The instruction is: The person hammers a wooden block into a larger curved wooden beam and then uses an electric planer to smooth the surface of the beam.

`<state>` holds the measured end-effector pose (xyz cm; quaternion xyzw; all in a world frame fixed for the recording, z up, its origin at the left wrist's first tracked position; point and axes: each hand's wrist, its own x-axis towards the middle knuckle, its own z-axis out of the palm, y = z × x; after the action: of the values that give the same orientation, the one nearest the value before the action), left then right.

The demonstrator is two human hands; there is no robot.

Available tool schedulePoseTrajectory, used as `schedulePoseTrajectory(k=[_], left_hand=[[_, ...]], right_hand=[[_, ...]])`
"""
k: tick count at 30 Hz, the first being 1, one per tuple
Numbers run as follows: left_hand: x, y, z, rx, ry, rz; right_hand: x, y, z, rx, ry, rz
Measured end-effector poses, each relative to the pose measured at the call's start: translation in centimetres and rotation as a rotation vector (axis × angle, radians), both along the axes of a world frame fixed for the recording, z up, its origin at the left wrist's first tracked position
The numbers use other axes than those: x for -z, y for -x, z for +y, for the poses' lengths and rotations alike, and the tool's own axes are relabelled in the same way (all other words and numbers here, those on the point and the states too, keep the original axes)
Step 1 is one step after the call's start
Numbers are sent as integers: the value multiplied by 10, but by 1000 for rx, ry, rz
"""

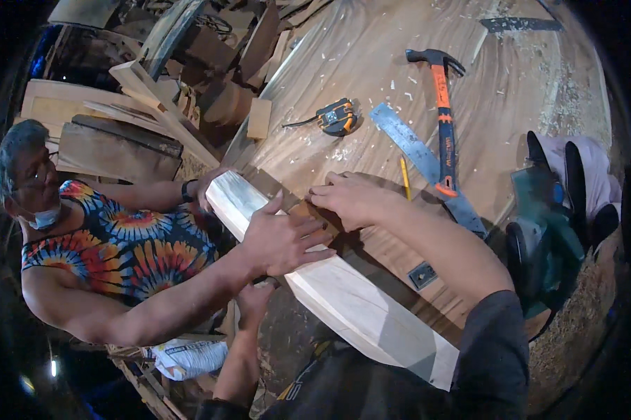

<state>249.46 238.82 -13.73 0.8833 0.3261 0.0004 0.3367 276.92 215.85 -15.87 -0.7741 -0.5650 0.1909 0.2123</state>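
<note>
A long pale, chamfered timber (pixel 375 322) lies diagonally across the bench edge. My right hand (pixel 347 199) has bent fingers over a small brown wood piece (pixel 308 213) beside it. My left hand (pixel 252 301) is closed below the timber; what it grips is hidden. A co-worker's hand (pixel 287 241) lies spread over the timber, another hand (pixel 207 185) at its far end. A pencil (pixel 404 175), metal ruler (pixel 406 140), orange-and-black hammer (pixel 443 119) and tape measure (pixel 335 117) lie on the wooden bench (pixel 329 56).
A co-worker (pixel 112 259) in a colourful sleeveless top is at the left. Wood offcuts (pixel 119 147) are piled behind them. A green power tool (pixel 543 245) and pale cloth (pixel 595 182) occupy the right. A white sack (pixel 189 357) sits at lower left.
</note>
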Motion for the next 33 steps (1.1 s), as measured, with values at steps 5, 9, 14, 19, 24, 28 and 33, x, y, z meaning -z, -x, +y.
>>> schedulePoseTrajectory(k=[5, 9, 14, 19, 24, 28, 33], left_hand=[[23, 14, 21, 104, 57, -106], [27, 20, 29, 203, -65, -193], [19, 31, 27, 236, -301, 89], [-49, 77, -15, 470, -313, -35], [-129, -36, -100, 584, 58, -50], [-104, -152, -98, 948, -22, -208], [-94, -215, -94, 968, 6, 280]], right_hand=[[-2, -1, 5, -45, 57, -14], [-7, 5, 7, -51, 49, -68], [-4, 11, -4, -17, 47, -115], [-29, -42, -78, 864, -153, 118], [5, -74, -115, 1385, -44, -283], [27, -102, -145, 1449, 8, -147], [-10, -89, -159, 1368, -253, 205]])
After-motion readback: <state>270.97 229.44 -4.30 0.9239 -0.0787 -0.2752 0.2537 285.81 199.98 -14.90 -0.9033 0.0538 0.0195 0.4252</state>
